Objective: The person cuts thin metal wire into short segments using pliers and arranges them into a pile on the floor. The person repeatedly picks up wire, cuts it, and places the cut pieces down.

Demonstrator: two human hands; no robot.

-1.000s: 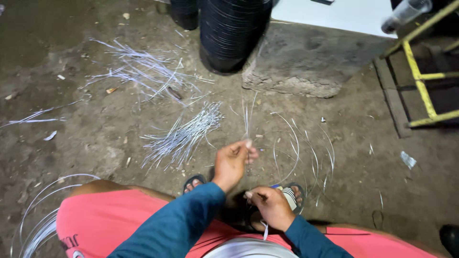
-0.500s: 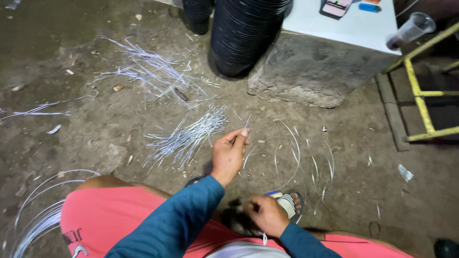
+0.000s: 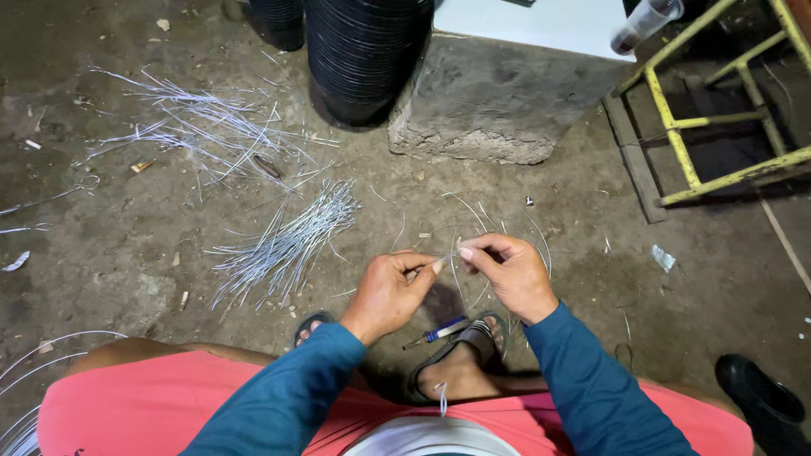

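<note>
Dirt floor [image 3: 127, 279] — wire bundles [image 3: 287, 241], concrete block [image 3: 498, 101].

The wire pieces [image 3: 287, 241] are looking like thin shiny metal, piled on a rough, matt dirt floor [image 3: 127, 270]. That block [image 3: 498, 101] is showing coarse concrete, and the frame [image 3: 701, 110] is wearing chipped yellow paint.

No screens or signs in view. One small pale torn wrapper scrap [image 3: 664, 257] lies on the dirt floor [image 3: 127, 245], right of the hands, near the yellow frame [image 3: 676, 139]. No labels legible anywhere.
</note>
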